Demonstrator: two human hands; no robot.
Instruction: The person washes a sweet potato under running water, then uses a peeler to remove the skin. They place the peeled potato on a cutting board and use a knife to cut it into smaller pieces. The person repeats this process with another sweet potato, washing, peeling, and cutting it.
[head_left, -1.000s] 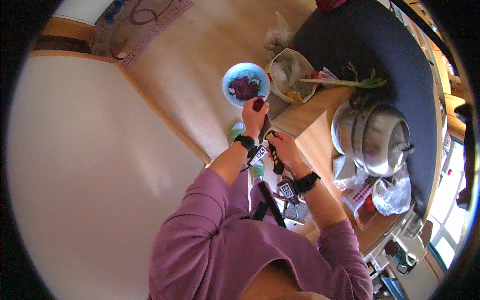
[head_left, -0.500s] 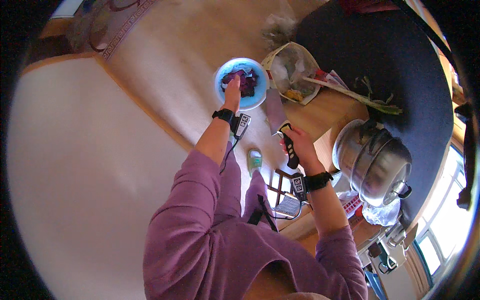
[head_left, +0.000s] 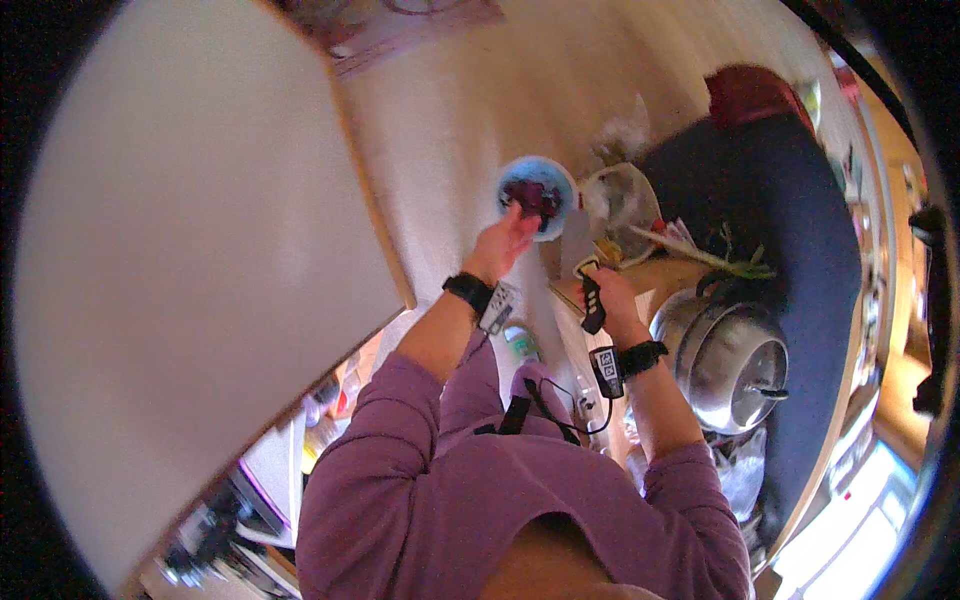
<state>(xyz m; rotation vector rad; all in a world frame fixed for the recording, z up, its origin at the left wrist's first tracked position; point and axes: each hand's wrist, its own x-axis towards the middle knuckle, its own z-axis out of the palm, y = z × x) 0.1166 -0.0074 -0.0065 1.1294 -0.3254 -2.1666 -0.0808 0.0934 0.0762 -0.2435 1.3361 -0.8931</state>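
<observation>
My left hand point(head_left: 502, 247) is at the near rim of a round, light-blue and white container point(head_left: 568, 192), its fingers stretched out and slightly blurred. Inside the container lies a dark purple, leafy-looking heap point(head_left: 535, 200), whose kind I cannot make out. My right hand point(head_left: 612, 298) is closed around the black handle of a kitchen cleaver point(head_left: 575, 240). The cleaver's broad grey blade points away from me, just right of the container. Both wrists carry black straps with small boxes.
Right of the container stands an open bag point(head_left: 628, 195) with clear plastic in it. Long green stalks point(head_left: 735, 265) lie on the dark tabletop point(head_left: 740, 180), and a steel pot point(head_left: 725, 360) stands nearer me. A large white panel point(head_left: 190, 240) fills the left side.
My view has turned, so the white panel now reaches higher and the container appears farther right. My left hand has drawn back from the purple heap toward the rim. The cleaver stays in my right hand.
</observation>
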